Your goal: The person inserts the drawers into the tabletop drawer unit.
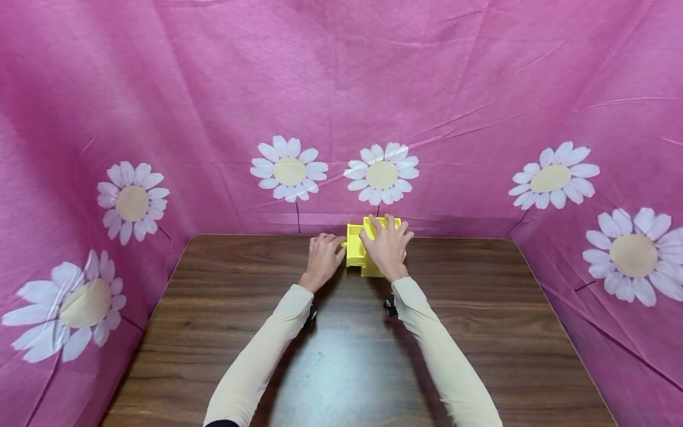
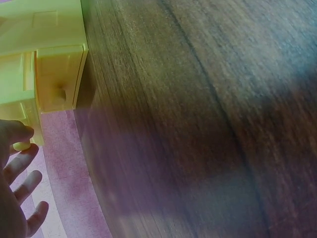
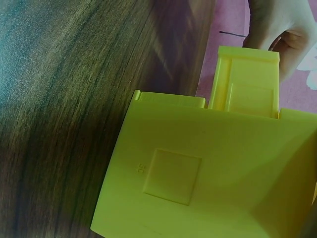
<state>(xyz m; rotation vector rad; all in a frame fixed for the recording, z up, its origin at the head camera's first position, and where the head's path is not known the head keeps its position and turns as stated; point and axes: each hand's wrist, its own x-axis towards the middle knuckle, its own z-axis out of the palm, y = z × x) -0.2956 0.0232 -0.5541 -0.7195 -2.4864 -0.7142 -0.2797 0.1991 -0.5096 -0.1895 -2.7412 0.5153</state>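
A small yellow drawer cabinet point(image 1: 372, 270) stands near the back edge of the wooden table. Its upper drawer point(image 1: 356, 244) sticks out on the left side, and the inside of that drawer shows from above. Thumb and index finger of my left hand point(image 1: 323, 258) pinch the round yellow knob point(image 2: 21, 146) on the drawer front; the other fingers spread apart. Below it, the lower drawer point(image 2: 59, 82) sits flush in the cabinet. My right hand point(image 1: 388, 246) grips the cabinet from above, its fingers bent over the top and hiding part of it.
The wooden table point(image 1: 331, 356) has a back edge just behind the cabinet. A pink cloth point(image 1: 331, 77) with large white flowers hangs behind the table and along both sides.
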